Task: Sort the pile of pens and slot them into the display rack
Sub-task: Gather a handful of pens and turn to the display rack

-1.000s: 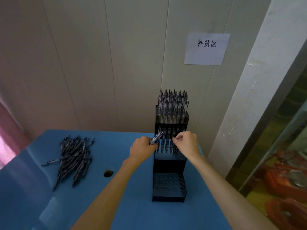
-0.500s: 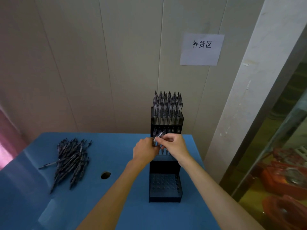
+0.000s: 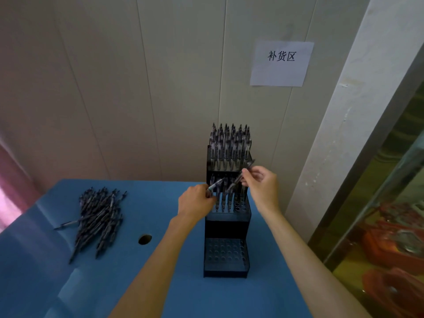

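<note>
A black three-tier display rack (image 3: 226, 226) stands on the blue table against the wall. Its top tier is full of upright pens (image 3: 229, 145); the middle tier holds several pens on its left side; the bottom tier's holes are bare. My left hand (image 3: 195, 203) is closed around a few pens (image 3: 215, 185) at the middle tier's left edge. My right hand (image 3: 261, 184) pinches one tilted pen (image 3: 241, 176) above the middle tier, tip pointing down-left. A pile of dark pens (image 3: 96, 216) lies on the table's left.
The blue table (image 3: 160, 283) has a round hole (image 3: 145, 239) between pile and rack. A paper sign (image 3: 281, 63) hangs on the panelled wall. A white pillar stands right of the rack, with red objects (image 3: 394, 244) behind glass beyond.
My right hand has drawn away from my left hand to the right and upward, taking one pen with it. My left hand stays by the middle tier with its pens.
</note>
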A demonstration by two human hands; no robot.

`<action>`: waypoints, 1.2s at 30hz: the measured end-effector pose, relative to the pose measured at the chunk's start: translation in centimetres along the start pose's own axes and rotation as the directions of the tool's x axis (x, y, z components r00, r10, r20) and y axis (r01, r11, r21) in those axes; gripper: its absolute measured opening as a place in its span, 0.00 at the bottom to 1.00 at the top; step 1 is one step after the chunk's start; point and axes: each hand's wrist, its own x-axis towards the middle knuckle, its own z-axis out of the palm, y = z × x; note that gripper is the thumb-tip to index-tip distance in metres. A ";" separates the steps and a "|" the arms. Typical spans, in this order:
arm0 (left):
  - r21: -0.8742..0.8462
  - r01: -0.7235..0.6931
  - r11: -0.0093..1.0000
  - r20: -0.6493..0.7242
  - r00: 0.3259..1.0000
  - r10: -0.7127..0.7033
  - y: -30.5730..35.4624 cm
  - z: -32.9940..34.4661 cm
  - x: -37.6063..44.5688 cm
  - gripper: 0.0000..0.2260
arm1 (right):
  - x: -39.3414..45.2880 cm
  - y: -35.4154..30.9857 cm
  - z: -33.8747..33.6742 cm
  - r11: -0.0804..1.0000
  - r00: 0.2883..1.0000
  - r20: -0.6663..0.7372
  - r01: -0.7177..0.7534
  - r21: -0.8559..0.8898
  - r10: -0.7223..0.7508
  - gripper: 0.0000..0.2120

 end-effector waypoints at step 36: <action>-0.041 0.035 0.999 -0.085 0.996 -0.038 0.0 0.5 0.4 0.12 | -0.3 2.4 0.2 0.920 0.966 0.233 -0.013 -0.392 0.113 0.11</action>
